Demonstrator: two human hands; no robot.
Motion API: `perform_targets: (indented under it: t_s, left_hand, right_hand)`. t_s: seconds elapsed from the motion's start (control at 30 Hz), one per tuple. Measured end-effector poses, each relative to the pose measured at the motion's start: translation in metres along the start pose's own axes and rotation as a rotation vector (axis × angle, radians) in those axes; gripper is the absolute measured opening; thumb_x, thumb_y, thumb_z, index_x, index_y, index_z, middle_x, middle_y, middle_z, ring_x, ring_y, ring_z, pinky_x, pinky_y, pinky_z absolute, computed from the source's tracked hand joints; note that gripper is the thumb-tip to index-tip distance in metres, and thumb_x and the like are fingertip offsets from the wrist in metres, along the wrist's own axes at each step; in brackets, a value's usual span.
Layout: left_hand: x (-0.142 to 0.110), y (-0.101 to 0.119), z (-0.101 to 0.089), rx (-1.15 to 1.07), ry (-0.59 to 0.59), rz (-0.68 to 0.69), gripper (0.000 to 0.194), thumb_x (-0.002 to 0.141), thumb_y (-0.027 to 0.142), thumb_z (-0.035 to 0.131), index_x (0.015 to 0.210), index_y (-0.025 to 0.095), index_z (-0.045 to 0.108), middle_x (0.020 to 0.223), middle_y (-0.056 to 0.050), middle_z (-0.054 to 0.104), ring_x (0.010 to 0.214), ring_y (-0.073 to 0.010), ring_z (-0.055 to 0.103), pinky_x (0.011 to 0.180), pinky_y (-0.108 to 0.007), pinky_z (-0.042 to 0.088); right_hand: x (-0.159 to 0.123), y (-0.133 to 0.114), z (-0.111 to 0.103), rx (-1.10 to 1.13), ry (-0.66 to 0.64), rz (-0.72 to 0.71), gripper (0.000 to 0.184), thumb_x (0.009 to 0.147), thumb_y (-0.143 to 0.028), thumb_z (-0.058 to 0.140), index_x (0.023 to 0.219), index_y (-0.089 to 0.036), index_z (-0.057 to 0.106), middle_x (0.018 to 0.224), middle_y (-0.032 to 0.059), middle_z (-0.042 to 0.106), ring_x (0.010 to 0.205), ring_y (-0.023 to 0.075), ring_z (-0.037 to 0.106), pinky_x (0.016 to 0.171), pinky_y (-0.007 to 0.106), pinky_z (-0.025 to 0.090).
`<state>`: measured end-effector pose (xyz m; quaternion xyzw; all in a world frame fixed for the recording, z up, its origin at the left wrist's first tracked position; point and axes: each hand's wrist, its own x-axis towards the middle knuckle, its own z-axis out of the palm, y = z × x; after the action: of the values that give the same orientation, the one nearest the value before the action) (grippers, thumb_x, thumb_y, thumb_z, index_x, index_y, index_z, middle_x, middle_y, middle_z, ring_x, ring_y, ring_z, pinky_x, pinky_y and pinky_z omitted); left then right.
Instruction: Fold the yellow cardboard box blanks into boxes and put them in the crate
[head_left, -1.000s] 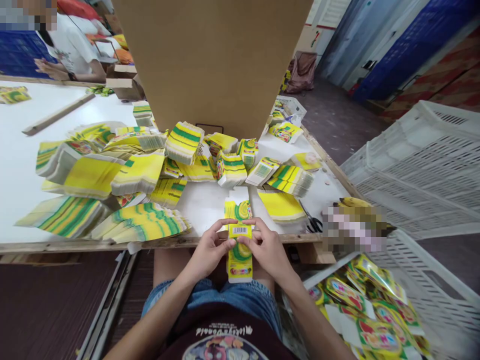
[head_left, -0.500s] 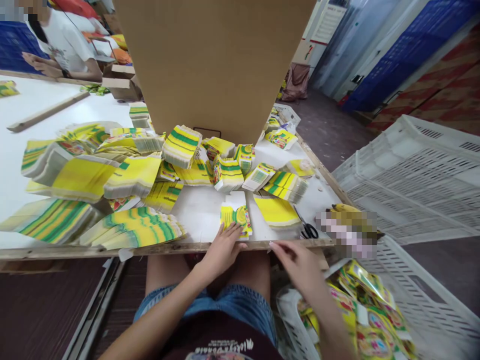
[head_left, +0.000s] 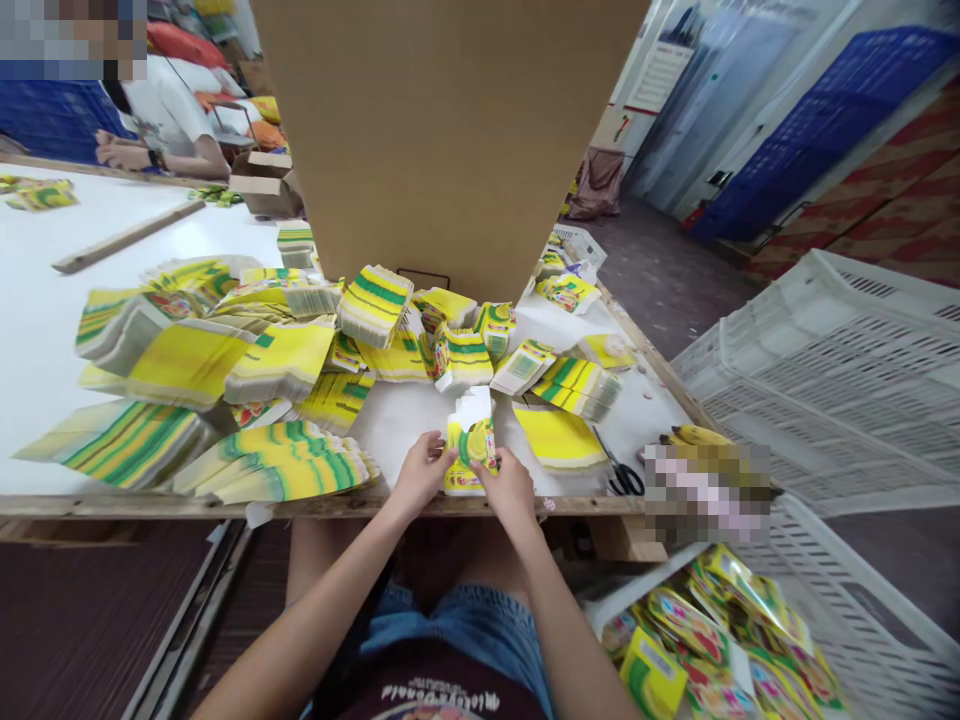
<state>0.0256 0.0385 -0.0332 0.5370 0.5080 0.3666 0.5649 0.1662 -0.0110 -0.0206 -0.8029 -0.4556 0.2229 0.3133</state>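
While the person's blue denim shorts (head_left: 450, 630) show below the table, a white slatted plastic crate (head_left: 855, 590) stands at the near right, holding glossy yellow printed packs (head_left: 694, 620). At the table's near wooden edge (head_left: 315, 507), a small stack of flat yellow-and-green printed cardboard cartons (head_left: 471, 442) lies between the two hands, its white flaps staggered toward the far side. The right hand (head_left: 510, 485) grips the stack at its right edge, thumb over the printed face. The left hand (head_left: 421, 470) is partly curled, its tips touching the left edge; whether it pinches the cards, I cannot tell.

Left of the hands lies a fanned pile of yellow, green and white card (head_left: 277, 462). To the right are a flat yellow card stack (head_left: 562, 436), black-handled scissors (head_left: 626, 480) just beside it, and yellow bananas (head_left: 697, 437) near the table corner.

Farther off, a striped yellow-and-green card bundle (head_left: 375, 303) sits among others, before a tall brown cardboard panel (head_left: 450, 130). At the far left are a long wooden batten (head_left: 127, 237), an open brown cardboard box (head_left: 264, 187) and a co-worker in a white shirt (head_left: 169, 110).
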Motion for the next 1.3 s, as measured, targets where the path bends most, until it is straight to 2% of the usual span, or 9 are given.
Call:
perform_targets:
  t_s: [0.13,0.23,0.3,0.43,0.53,0.7,0.9,1.07,1.3]
  left_hand:
    - [-0.014,0.005,-0.006,-0.047,0.013,0.026,0.051,0.069,0.038,0.071,0.111,0.012,0.059,0.118,-0.019,0.062,0.106,-0.0305,0.058,0.094,-0.05,0.044]
    - [-0.026,0.016,-0.006,-0.126,-0.036,0.073,0.054,0.075,0.044,0.066,0.119,0.014,0.057,0.127,-0.017,0.058,0.114,-0.0296,0.055,0.099,-0.047,0.042]
    - [-0.032,0.025,-0.005,-0.234,-0.158,0.083,0.053,0.078,0.047,0.063,0.121,0.016,0.059,0.123,-0.014,0.063,0.11,-0.0275,0.059,0.096,-0.043,0.045]
    - [-0.042,0.039,-0.009,-0.607,-0.484,-0.016,0.051,0.08,0.041,0.066,0.124,0.017,0.058,0.118,-0.012,0.067,0.109,-0.0265,0.061,0.094,-0.038,0.046]
    - [-0.046,0.041,-0.012,-0.698,-0.556,-0.052,0.052,0.075,0.034,0.072,0.122,0.017,0.06,0.116,-0.013,0.067,0.111,-0.0276,0.06,0.093,-0.035,0.046]
    - [-0.049,0.036,-0.01,-0.678,-0.458,-0.067,0.047,0.071,0.032,0.076,0.112,0.014,0.066,0.111,-0.014,0.069,0.106,-0.0282,0.062,0.089,-0.035,0.047]
    - [-0.054,0.032,0.0,-0.597,-0.339,-0.061,0.045,0.071,0.036,0.074,0.109,0.014,0.065,0.099,-0.01,0.072,0.093,-0.0249,0.065,0.08,-0.032,0.051]
    - [-0.058,0.031,-0.002,-0.447,-0.206,-0.005,0.035,0.077,0.042,0.068,0.096,0.013,0.066,0.086,-0.006,0.071,0.079,-0.0193,0.062,0.073,-0.028,0.049]
    - [-0.06,0.027,-0.005,-0.418,-0.214,-0.071,0.032,0.077,0.044,0.066,0.079,0.012,0.064,0.067,-0.003,0.068,0.061,-0.0163,0.06,0.06,-0.026,0.048]
  right_hand:
    - [-0.011,0.001,-0.01,0.149,0.105,-0.031,0.021,0.078,-0.035,0.06,0.093,-0.019,0.06,0.099,0.0134,0.064,0.096,0.0292,0.057,0.079,0.037,0.041]
    - [-0.021,-0.001,-0.017,0.321,0.05,-0.06,0.029,0.087,-0.046,0.048,0.093,-0.019,0.059,0.087,0.0093,0.065,0.083,0.0248,0.059,0.073,0.035,0.045]
    - [-0.031,-0.004,-0.017,0.429,-0.031,-0.073,0.034,0.089,-0.05,0.045,0.098,-0.019,0.057,0.078,0.0055,0.066,0.069,0.0209,0.06,0.062,0.031,0.047]
    - [-0.049,-0.011,-0.013,0.836,-0.233,0.043,0.04,0.079,-0.049,0.065,0.105,-0.023,0.05,0.067,-0.0012,0.065,0.048,0.0139,0.054,0.045,0.023,0.04]
    - [-0.056,-0.013,-0.014,0.984,-0.267,0.089,0.041,0.072,-0.045,0.074,0.099,-0.022,0.054,0.073,-0.0001,0.067,0.059,0.0149,0.06,0.052,0.024,0.045]
    - [-0.06,-0.014,-0.021,0.852,-0.192,0.039,0.036,0.073,-0.043,0.074,0.096,-0.018,0.062,0.094,0.0066,0.069,0.082,0.02,0.064,0.074,0.032,0.052]
    - [-0.061,-0.01,-0.017,0.842,-0.116,0.09,0.041,0.068,-0.052,0.075,0.082,-0.018,0.058,0.076,0.0028,0.067,0.067,0.019,0.062,0.063,0.031,0.051]
    - [-0.065,-0.014,-0.016,0.725,-0.107,0.001,0.035,0.074,-0.05,0.07,0.08,-0.019,0.056,0.076,0.003,0.065,0.07,0.019,0.06,0.067,0.031,0.05]
    - [-0.066,-0.017,-0.03,0.601,-0.111,-0.058,0.029,0.082,-0.044,0.064,0.095,-0.019,0.059,0.086,0.005,0.066,0.075,0.0186,0.06,0.068,0.029,0.049]
